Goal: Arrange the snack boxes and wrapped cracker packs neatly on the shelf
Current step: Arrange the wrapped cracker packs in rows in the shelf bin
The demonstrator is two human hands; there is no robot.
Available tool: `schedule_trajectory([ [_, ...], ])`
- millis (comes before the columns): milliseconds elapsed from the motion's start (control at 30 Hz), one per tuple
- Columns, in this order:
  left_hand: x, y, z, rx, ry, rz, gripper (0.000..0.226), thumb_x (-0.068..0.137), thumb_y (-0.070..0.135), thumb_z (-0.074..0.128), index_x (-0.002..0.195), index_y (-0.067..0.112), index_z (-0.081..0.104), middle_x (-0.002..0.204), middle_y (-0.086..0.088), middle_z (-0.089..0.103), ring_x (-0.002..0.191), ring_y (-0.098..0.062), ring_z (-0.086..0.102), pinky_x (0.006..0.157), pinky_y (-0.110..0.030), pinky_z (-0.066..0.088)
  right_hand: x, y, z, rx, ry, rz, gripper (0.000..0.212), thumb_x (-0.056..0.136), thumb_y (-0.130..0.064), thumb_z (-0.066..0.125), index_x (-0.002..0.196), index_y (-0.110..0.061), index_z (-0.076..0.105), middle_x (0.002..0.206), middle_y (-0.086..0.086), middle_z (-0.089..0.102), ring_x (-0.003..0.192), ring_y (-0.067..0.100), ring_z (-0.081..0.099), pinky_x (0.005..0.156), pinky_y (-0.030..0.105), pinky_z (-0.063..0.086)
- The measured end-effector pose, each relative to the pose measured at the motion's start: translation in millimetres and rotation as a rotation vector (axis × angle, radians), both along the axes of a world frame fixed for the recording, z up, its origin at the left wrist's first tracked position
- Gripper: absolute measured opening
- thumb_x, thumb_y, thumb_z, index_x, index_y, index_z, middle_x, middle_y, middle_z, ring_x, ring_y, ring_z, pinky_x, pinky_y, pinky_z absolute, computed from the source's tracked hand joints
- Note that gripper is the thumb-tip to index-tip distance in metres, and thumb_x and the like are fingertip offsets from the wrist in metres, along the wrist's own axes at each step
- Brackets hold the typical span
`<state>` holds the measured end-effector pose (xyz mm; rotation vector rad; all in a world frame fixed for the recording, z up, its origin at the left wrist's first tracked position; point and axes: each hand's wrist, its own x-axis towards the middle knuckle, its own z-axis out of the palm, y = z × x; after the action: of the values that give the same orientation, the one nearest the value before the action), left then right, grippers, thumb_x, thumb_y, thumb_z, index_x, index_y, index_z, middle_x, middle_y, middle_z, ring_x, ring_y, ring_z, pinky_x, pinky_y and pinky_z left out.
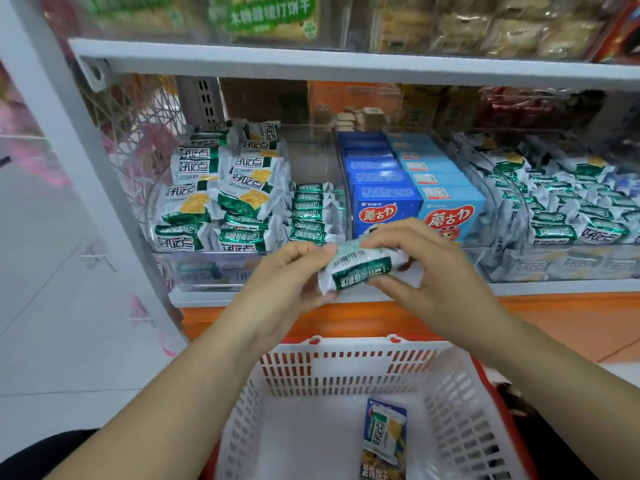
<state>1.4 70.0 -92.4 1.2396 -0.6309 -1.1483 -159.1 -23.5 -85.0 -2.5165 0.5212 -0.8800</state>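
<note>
Grips one wrapped cracker pack (360, 268) with left hand (294, 271) and right hand (415, 268), fingers of both curled round its ends, just in front of the shelf (554, 289) and above the basket (346, 372). Faces a left clear bin (194, 261) heaped with loose cracker packs (221, 192), plus a tidy row of packs (310, 213) standing on edge along its right side. Finds beside it two rows of snack boxes (384, 199), dark blue and light blue, then a right bin (554, 268) piled with more packs. Keeps a last pack (384, 434) lying in the white basket below.
</note>
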Motion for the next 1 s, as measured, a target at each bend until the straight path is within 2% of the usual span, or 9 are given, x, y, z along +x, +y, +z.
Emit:
schedule_trajectory([
  [100,24,13,15,-0.044,-0.088,-0.029,0.033,0.07,0.048,0.064,0.086,0.02,0.062,0.074,0.01,0.07,0.076,-0.008,0.068,0.082,-0.033,0.053,19,3,17,0.11,-0.023,-0.063,0.023,0.085,-0.033,0.066,0.107,-0.03,0.06,0.093,-0.015,0.065,0.078,0.001,0.059,0.07,0.011,0.042],
  [167,40,22,23,-0.088,-0.267,-0.03,0.047,0.067,0.065,0.067,0.099,0.03,0.066,0.097,0.017,0.071,0.095,-0.004,0.066,0.092,-0.034,0.05,32,3,25,0.215,-0.025,-0.092,0.019,0.084,-0.038,0.064,0.101,-0.03,0.061,0.08,-0.016,0.066,0.067,-0.001,0.056,0.061,0.011,0.04],
  [333,60,37,34,-0.151,-0.478,0.004,0.029,0.081,0.03,0.064,0.109,0.024,0.064,0.106,0.005,0.07,0.092,-0.016,0.07,0.084,-0.037,0.057,73,16,35,0.354,0.031,0.009,0.023,0.084,-0.041,0.061,0.098,-0.024,0.067,0.071,0.008,0.064,0.057,0.006,0.048,0.054,0.024,0.037],
  [433,78,42,33,-0.158,-0.474,0.129,0.018,0.088,0.02,0.062,0.106,0.018,0.066,0.101,-0.003,0.072,0.092,-0.021,0.07,0.085,-0.042,0.056,99,18,39,0.414,0.041,0.053,0.011,0.089,-0.04,0.055,0.09,-0.034,0.064,0.073,-0.007,0.067,0.063,0.001,0.057,0.057,0.019,0.043],
  [567,107,50,42,-0.156,-0.473,0.345,0.042,0.079,0.046,0.069,0.103,0.012,0.064,0.096,-0.012,0.069,0.094,-0.025,0.068,0.09,-0.045,0.052,133,-4,44,0.442,0.067,-0.019,0.019,0.094,-0.039,0.05,0.105,-0.028,0.06,0.102,-0.016,0.064,0.09,-0.006,0.058,0.066,0.002,0.039],
  [667,122,52,46,-0.2,-0.381,0.513,0.01,0.086,0.032,0.067,0.084,0.023,0.065,0.072,0.009,0.07,0.076,-0.006,0.067,0.083,-0.034,0.052,158,-21,39,0.347,0.266,-0.112,0.045,0.09,-0.042,0.058,0.128,-0.021,0.049,0.129,-0.004,0.053,0.113,0.011,0.051,0.087,0.018,0.038],
  [733,126,54,49,-0.192,-0.36,0.577,0.012,0.089,0.026,0.065,0.077,0.026,0.063,0.067,0.013,0.066,0.072,-0.004,0.064,0.083,-0.034,0.052,168,-23,38,0.305,0.362,-0.128,0.061,0.083,-0.046,0.066,0.134,-0.02,0.044,0.137,-0.002,0.048,0.121,0.014,0.047,0.092,0.023,0.037],
  [833,131,56,50,-0.177,-0.35,0.617,0.012,0.087,0.029,0.067,0.077,0.029,0.061,0.079,0.005,0.063,0.087,-0.017,0.064,0.094,-0.046,0.05,173,-24,33,0.195,0.39,-0.149,0.071,0.074,-0.047,0.075,0.134,-0.02,0.047,0.136,-0.002,0.051,0.121,0.013,0.048,0.093,0.022,0.037],
  [1000,136,61,51,-0.16,-0.369,0.628,0.009,0.086,0.035,0.067,0.086,0.026,0.064,0.103,-0.019,0.065,0.101,-0.032,0.063,0.095,-0.05,0.049,177,-24,29,0.047,0.348,-0.187,0.057,0.076,-0.042,0.075,0.125,-0.019,0.057,0.123,-0.002,0.057,0.098,0.006,0.046,0.083,0.022,0.038],
])
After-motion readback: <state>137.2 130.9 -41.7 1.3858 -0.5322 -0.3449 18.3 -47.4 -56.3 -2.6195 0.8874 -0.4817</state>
